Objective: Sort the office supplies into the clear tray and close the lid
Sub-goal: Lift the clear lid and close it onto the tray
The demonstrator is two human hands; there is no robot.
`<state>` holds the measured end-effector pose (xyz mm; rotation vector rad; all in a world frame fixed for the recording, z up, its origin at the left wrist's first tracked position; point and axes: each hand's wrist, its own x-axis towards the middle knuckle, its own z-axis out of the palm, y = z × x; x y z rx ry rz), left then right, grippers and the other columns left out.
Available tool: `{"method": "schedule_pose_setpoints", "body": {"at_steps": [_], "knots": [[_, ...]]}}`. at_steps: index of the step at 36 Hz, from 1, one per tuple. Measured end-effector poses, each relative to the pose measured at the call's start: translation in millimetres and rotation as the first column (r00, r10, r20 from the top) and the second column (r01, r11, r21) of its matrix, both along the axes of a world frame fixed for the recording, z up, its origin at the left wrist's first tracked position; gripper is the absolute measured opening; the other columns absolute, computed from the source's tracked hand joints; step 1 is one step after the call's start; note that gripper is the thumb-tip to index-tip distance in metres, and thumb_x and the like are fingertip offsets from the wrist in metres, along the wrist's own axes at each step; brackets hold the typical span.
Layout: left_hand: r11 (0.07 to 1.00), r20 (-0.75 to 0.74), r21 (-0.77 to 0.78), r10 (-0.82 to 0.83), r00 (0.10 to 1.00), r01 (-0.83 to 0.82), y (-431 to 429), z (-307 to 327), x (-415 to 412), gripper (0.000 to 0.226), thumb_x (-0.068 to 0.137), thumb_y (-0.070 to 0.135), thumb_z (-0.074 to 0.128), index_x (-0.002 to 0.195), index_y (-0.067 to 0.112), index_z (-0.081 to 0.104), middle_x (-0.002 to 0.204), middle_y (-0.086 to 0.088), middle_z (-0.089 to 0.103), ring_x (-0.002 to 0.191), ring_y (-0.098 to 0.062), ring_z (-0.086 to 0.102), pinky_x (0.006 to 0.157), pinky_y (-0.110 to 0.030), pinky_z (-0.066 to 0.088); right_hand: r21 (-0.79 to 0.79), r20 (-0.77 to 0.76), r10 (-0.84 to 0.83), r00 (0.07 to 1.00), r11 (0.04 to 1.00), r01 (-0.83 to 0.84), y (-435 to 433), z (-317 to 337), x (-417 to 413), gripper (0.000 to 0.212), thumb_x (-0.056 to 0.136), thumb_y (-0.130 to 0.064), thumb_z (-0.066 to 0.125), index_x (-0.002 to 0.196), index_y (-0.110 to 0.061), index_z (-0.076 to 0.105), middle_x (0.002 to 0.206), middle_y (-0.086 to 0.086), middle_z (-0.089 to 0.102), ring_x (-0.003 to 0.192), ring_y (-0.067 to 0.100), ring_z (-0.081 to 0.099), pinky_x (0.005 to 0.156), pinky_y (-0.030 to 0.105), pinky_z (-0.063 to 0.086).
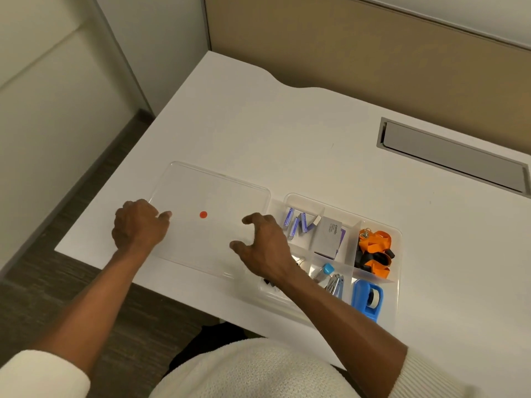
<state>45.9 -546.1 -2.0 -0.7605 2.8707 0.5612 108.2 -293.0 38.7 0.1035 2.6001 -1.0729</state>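
A clear lid (212, 185) with a red dot (203, 214) lies flat on the white desk, left of the clear tray (398, 254). My left hand (138, 224) grips the lid's left edge. My right hand (265, 244) rests over its right edge with fingers spread and curled; whether it grips the lid is unclear. The tray's compartments hold purple staple boxes (297, 224), a grey box (327, 237), an orange and black lanyard (375, 251), a blue tape dispenser (367, 300), metal clips (336, 284) and a blue-capped item (327, 268). My right forearm hides the tray's near-left part.
The white desk (287, 133) ends at a near edge just below the tray and lid. A grey cable hatch (454, 153) is set in the desk at the back right. A tan partition stands behind, with floor to the left.
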Motion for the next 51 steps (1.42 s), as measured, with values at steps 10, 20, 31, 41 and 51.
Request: {"method": "schedule_pose_setpoints", "body": {"at_steps": [10, 20, 31, 41, 51], "knots": [[0.999, 0.015, 0.006, -0.041, 0.999, 0.041, -23, -26, -22, 0.058, 0.089, 0.035, 0.082, 0.127, -0.002, 0.058, 0.134, -0.027, 0.055, 0.131, -0.044, 0.047, 0.097, -0.057, 0.051, 0.077, 0.271, -0.150, 0.951, 0.988, 0.134, -46, -28, -22, 0.105, 0.088, -0.038, 0.079, 0.159, -0.003, 0.011, 0.164, 0.039, -0.006, 0.154, 0.053, -0.014, 0.128, 0.058, 0.011], [0.998, 0.029, 0.057, -0.026, 0.999, 0.024, -19, -27, -32, 0.072, 0.088, 0.035, 0.083, 0.137, -0.005, 0.048, 0.143, -0.027, 0.049, 0.136, -0.044, 0.044, 0.105, -0.057, 0.049, 0.040, 0.302, -0.377, 0.876, 0.923, 0.384, -72, -44, -27, 0.109, 0.084, -0.031, 0.081, 0.159, -0.008, 0.006, 0.168, 0.028, -0.012, 0.157, 0.043, -0.018, 0.128, 0.056, 0.006], [0.939, 0.175, 0.259, 0.183, 0.967, -0.224, -38, -21, -57, 0.091, 0.077, 0.051, 0.090, 0.139, -0.006, 0.056, 0.148, -0.026, 0.054, 0.137, -0.045, 0.050, 0.111, -0.057, 0.049, -0.079, 0.298, -0.504, 0.811, 0.833, 0.547, -80, -28, -42, 0.101, 0.069, -0.050, 0.085, 0.150, -0.021, 0.031, 0.147, 0.013, 0.033, 0.141, 0.034, 0.029, 0.119, 0.052, 0.030], [0.885, 0.101, 0.311, 0.330, 0.938, -0.345, -65, 15, -71, 0.098, 0.069, 0.042, 0.098, 0.141, -0.007, 0.054, 0.144, -0.028, 0.061, 0.131, -0.047, 0.060, 0.098, -0.054, 0.057, -0.320, 0.170, -0.462, 0.871, 0.810, 0.492, -80, 10, -40, 0.096, 0.076, -0.047, 0.081, 0.156, -0.030, 0.033, 0.156, 0.004, 0.034, 0.148, 0.027, 0.031, 0.119, 0.055, 0.034], [0.944, 0.014, 0.321, 0.072, 0.997, -0.072, 10, 58, -73, 0.093, 0.076, 0.060, 0.087, 0.143, 0.002, 0.061, 0.153, -0.022, 0.052, 0.142, -0.042, 0.047, 0.106, -0.051, 0.053, -0.304, -0.130, -0.536, 0.834, 0.823, 0.481, -7, 39, -22, 0.090, 0.078, -0.049, 0.082, 0.155, -0.032, 0.037, 0.156, 0.001, 0.035, 0.149, 0.019, 0.028, 0.118, 0.047, 0.036]]}}
